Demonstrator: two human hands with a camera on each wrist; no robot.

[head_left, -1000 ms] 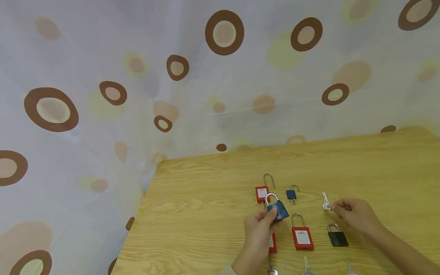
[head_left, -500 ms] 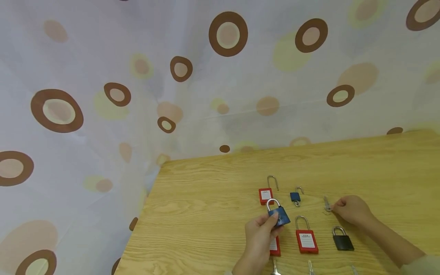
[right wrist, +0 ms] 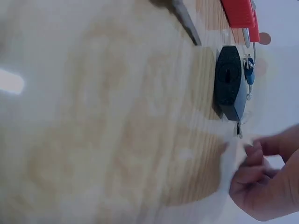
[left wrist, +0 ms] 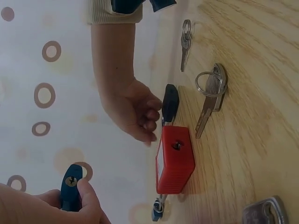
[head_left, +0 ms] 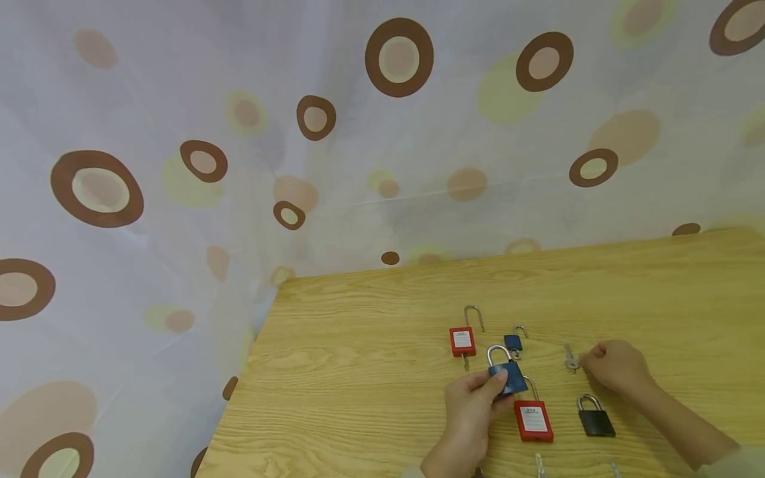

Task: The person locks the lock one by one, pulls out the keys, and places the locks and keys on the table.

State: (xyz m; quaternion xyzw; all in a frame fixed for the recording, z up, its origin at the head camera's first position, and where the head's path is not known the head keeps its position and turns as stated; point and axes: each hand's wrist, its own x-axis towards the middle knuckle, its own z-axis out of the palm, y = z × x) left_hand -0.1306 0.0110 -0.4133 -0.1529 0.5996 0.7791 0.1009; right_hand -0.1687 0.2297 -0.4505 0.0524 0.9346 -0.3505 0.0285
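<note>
Seemingly part-done: far red padlock [head_left: 463, 341] and small blue padlock [head_left: 512, 342] lay open toward tabletop [head_left: 346, 358] far edge; nearer, left hand [head_left: 469, 411] pinched closed larger blue padlock [head_left: 512, 379]; right hand [head_left: 615, 364] pinched keys [head_left: 572, 362]; black padlock [head_left: 596, 423] lay closed.

I am holding the bare left hand [head_left: 469, 408] raised, its thumb [head_left: 496, 383] lying across the front while the fingers are curling behind in a pinch. The left forearm [head_left: 445, 459] is rising from the bottom edge, leaning rightward. Across a gap, I am holding the bare right hand [head_left: 619, 365] a little farther forward, knuckles facing up, fingertips pointing left toward the other side. Its fingers are curling inward; whether they are gripping, I am not managing to tell. The right forearm [head_left: 681, 421] is slanting toward the lower right, emerging from a pale fabric sleeve [head_left: 736, 463].
</note>
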